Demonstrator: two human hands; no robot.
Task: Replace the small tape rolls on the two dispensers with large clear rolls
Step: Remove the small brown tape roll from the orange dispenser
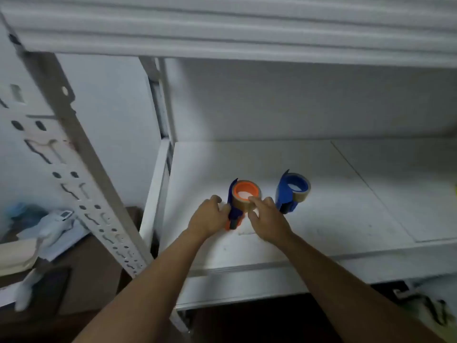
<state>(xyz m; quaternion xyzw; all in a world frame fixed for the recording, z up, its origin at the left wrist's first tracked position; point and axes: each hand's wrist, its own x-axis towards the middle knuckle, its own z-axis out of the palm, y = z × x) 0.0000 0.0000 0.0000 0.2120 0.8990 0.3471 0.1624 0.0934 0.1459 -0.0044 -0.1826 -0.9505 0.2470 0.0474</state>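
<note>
Gripping first dispenser, roll swap not yet begun.
Left hand [210, 216] clasping blue-and-orange plastic tape dispenser [235, 214]; right hand [265, 219] fingertips pinching its brownish roll [243, 200]. Next, probably: pull roll off orange hub. Second blue dispenser [289, 194] just right, untouched.

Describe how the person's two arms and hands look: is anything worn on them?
Both forearms are bare right to the bottom of the frame: no sleeves show. The left hand and right hand wear no gloves; no watch, ring or bracelet is visible.
</note>
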